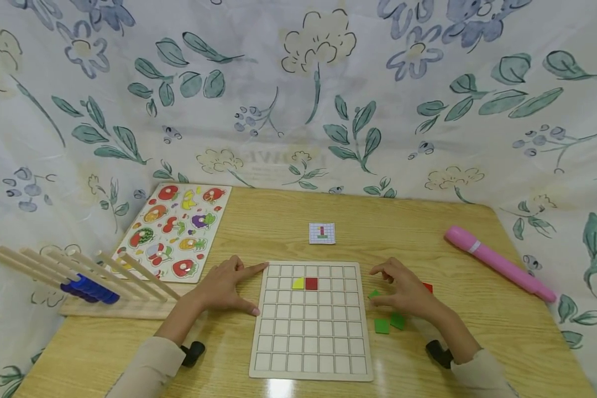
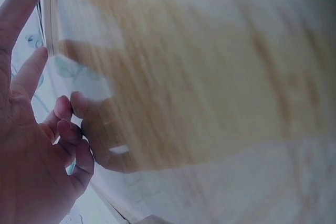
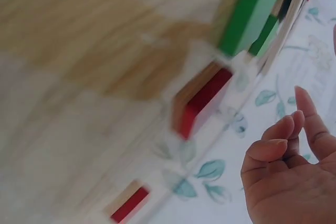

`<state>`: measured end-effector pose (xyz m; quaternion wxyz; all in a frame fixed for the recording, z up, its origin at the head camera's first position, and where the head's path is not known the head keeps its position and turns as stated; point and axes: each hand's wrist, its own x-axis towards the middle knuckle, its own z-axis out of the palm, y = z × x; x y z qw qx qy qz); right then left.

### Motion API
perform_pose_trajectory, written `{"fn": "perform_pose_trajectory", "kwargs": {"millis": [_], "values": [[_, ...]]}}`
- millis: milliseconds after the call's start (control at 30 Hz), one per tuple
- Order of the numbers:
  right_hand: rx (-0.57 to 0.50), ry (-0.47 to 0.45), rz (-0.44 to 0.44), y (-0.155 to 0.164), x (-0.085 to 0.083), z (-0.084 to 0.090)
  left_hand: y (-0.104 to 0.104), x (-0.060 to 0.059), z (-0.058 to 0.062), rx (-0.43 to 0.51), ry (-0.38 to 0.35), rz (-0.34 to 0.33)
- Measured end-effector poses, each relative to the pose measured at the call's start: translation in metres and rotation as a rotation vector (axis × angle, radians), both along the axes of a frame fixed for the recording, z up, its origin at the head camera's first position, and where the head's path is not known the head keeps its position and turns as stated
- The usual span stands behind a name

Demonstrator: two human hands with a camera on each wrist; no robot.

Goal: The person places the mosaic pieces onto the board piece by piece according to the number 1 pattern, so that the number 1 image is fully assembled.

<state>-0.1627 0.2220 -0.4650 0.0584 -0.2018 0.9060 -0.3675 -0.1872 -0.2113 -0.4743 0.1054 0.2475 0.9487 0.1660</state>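
Observation:
A pale wooden grid board (image 1: pixel 310 378) lies on the table with a yellow piece (image 1: pixel 298 284) and a red square tile (image 1: pixel 311 283) side by side in its second row. At the board's left edge, the index finger and thumb of my left hand (image 1: pixel 222 287) are stretched out and touch the rim; its other fingers are curled in. My right hand (image 1: pixel 407 292) hovers right of the board, thumb and index apart, holding nothing. Below it lie green tiles (image 1: pixel 382 326), and a red tile (image 1: pixel 428 288) is partly hidden behind it. The right wrist view shows two red tiles (image 3: pixel 207 100).
Behind the board lies a small printed grid card (image 1: pixel 321 233). A fruit puzzle board (image 1: pixel 214 221) and a wooden peg rack (image 1: pixel 124 309) with blue rings stand at left. A pink stick (image 1: pixel 502 265) lies at right. Patterned cloth hangs around the table.

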Motion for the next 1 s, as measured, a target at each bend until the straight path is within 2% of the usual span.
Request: {"fn": "perform_pose_trajectory", "kwargs": {"millis": [133, 567, 1000], "values": [[-0.042, 0.034, -0.003, 0.014, 0.004, -0.002, 0.000, 0.000, 0.000, -0.008, -0.002, 0.003], [-0.038, 0.179, -0.068, 0.049, 0.012, 0.002, 0.001, 0.000, 0.002, 0.000, -0.008, 0.006], [-0.010, 0.143, -0.152, 0.079, 0.014, -0.001, 0.001, 0.001, 0.001, 0.004, 0.003, 0.008]]}}
